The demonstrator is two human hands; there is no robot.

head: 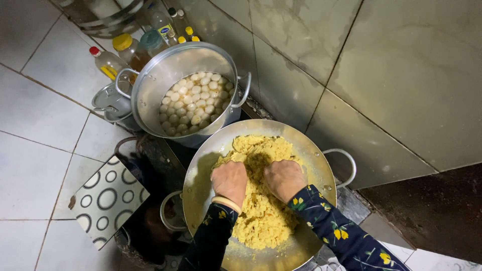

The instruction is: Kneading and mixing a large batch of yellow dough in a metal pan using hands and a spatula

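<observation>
A wide metal pan (pixel 314 150) with two loop handles holds a heap of yellow crumbly dough (pixel 261 216). Both my fists press down into the dough near its middle. My left hand (pixel 229 180) wears a pale bangle at the wrist; my right hand (pixel 283 178) is beside it, knuckles up. Fingers of both hands are curled and buried in the dough, so the fingertips are hidden. My sleeves are dark with yellow flowers.
A tall steel pot (pixel 150 90) full of small white balls (pixel 195 103) stands just beyond the pan. Oil bottles (pixel 108 61) and jars crowd the tiled corner behind it. A circle-patterned board (pixel 106 198) leans at the left. A tiled wall rises on the right.
</observation>
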